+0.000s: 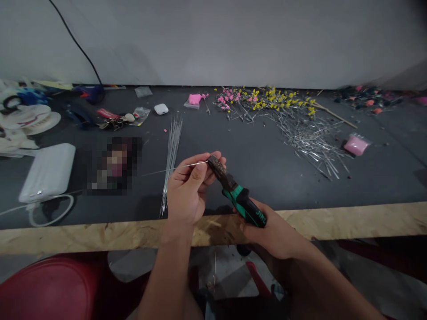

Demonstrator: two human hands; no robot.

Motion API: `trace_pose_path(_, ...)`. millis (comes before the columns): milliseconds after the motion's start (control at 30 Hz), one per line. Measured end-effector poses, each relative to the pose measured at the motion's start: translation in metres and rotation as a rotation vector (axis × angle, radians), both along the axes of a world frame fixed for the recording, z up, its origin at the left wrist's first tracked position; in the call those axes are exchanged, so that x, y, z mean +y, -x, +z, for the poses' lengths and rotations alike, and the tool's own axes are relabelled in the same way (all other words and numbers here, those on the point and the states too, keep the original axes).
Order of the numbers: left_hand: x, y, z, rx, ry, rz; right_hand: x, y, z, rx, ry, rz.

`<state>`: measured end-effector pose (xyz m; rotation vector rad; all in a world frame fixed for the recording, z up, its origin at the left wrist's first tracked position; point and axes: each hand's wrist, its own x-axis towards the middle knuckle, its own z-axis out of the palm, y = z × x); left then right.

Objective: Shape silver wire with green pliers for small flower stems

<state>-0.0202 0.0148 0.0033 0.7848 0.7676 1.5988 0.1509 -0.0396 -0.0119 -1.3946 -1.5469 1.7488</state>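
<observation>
While left grip pinches one wire | right grip clasps one pair of pliers

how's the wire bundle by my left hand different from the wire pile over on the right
The wire bundle is narrow, while the wire pile spreads much wider. The bundle's strands lie roughly side by side; the pile's cross at many angles. Both are thin, silvery strands on the dark tabletop.
</observation>
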Motion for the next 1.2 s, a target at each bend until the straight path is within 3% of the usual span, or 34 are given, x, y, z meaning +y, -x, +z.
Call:
trace_pose_path(333, 0.0, 0.002, 0.006, 0.068, 0.074, 0.05, 0.0, 0.0, 0.003, -0.032, 0.023, 0.018)
trace_pose_path(667, 0.002, 0.017, 0.015, 0.122, 0.142, -0.06, 0.002, 0.0, 0.003, -0.038, 0.021, 0.057)
trace_pose_path(967, 0.005, 0.021, 0.0, 0.156, 0.177, -0.019, 0.003, -0.003, 0.01, 0.139, 0.04, -0.005)
trace_pose_path(1200, 0.008, 0.02, -0.008, 0.063, 0.223, 0.027, 0.004, -0.014, 0.01, 0.253, 0.125, -0.105)
